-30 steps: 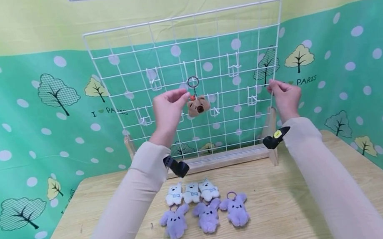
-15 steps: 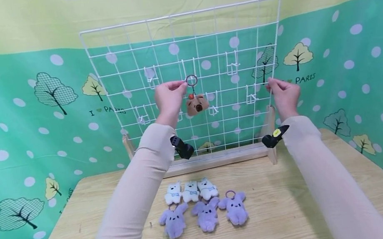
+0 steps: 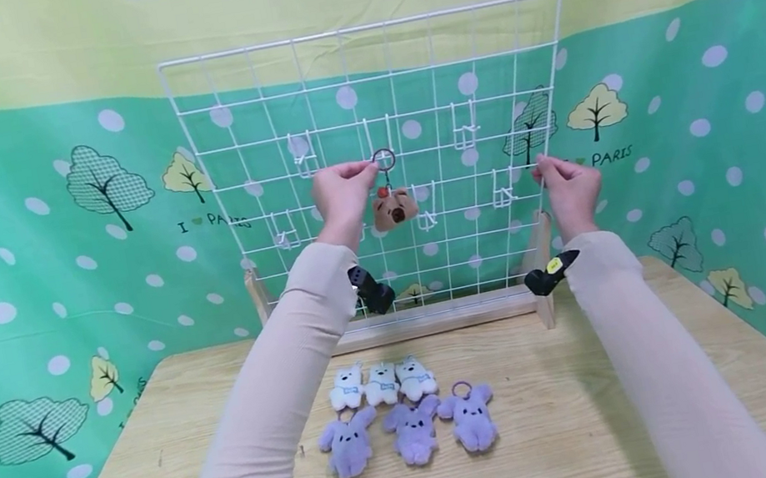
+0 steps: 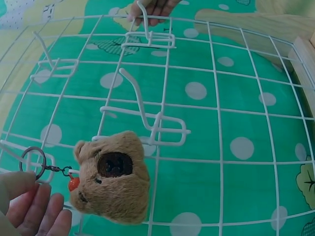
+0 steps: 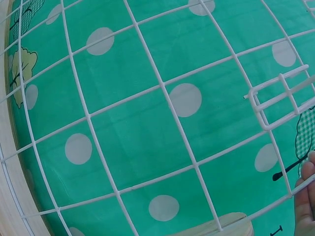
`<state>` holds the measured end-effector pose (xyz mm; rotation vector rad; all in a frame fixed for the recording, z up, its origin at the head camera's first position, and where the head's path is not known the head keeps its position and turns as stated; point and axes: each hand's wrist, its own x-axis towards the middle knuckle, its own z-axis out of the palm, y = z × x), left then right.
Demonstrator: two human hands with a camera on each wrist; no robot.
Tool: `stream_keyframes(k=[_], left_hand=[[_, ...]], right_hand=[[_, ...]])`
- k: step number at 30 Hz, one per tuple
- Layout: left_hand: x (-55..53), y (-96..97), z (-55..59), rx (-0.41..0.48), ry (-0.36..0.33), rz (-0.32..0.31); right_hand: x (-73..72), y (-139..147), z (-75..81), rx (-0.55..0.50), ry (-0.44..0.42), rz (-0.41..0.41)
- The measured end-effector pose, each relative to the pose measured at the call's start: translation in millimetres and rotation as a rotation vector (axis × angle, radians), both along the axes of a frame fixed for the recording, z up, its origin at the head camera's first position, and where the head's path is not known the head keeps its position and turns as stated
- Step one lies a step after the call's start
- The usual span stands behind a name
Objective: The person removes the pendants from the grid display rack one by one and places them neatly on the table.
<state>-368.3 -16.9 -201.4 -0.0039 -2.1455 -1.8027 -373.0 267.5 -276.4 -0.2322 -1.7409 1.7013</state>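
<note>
My left hand (image 3: 345,194) pinches the dark metal key ring (image 4: 45,160) of a plush keychain between thumb and fingertips. Below it hangs the brown bear head (image 3: 394,210), with a small orange-red bead at the chain. The ring overlaps the upper middle hook of a white wire grid rack (image 3: 359,27) in the head view; in the left wrist view a hook shows right behind it. My right hand (image 3: 571,190) grips the rack's right side wire with thumb and fingers, and only its fingertips enter the right wrist view.
Several other white hooks (image 3: 466,132) stick out from the grid, in two rows. A wooden base (image 3: 442,318) carries the rack. On the table (image 3: 565,420) lie three white bear plushes (image 3: 381,385) and, nearer me, three lilac plushes (image 3: 472,420).
My left hand has shifted up and slightly right, from beside the bead and chain to the ring. The keychain hangs in almost the same spot. The right hand stays on the rack.
</note>
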Motion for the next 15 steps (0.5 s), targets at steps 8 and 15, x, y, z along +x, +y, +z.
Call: stream_keyframes(k=[8, 15], left_hand=[[-1.0, 0.4, 1.0, 0.018, 0.019, 0.007], [0.6, -3.0, 2.2, 0.000, 0.043, -0.017]], right_hand=[[7.4, -5.7, 5.6, -0.023, 0.027, 0.003], [7.8, -6.8, 7.1, -0.016, 0.030, -0.003]])
